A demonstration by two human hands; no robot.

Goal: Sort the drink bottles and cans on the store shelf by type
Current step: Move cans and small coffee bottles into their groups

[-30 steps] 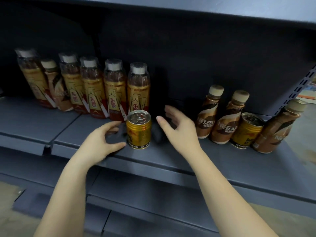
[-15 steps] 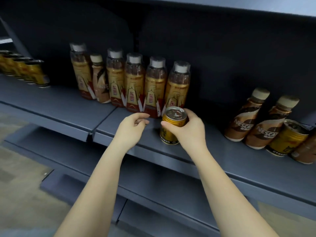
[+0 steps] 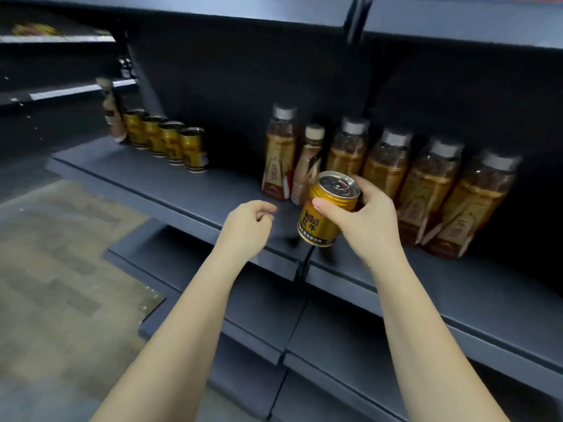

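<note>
My right hand (image 3: 367, 220) grips a gold Red Bull can (image 3: 326, 214) near its top and holds it tilted just above the grey shelf (image 3: 189, 190). To its left my left hand (image 3: 248, 225) hovers with loosely curled fingers and holds nothing. Behind the can stands a row of amber tea bottles (image 3: 426, 190) with grey caps, and one brown coffee bottle (image 3: 307, 166) with a beige cap stands among them. Further left on the shelf a row of several gold cans (image 3: 170, 143) stands, with another brown coffee bottle (image 3: 111, 114) at its far end.
A gap of bare shelf lies between the can row and the tea bottles. A lower shelf (image 3: 350, 339) juts out below my forearms. The upper shelf (image 3: 213, 10) overhangs the bottles. The tiled floor (image 3: 54, 269) lies at the left.
My right hand has taken hold of the gold can and lifted it off the shelf. My view has swung left, bringing the can row into sight. My left hand has curled and drawn back.
</note>
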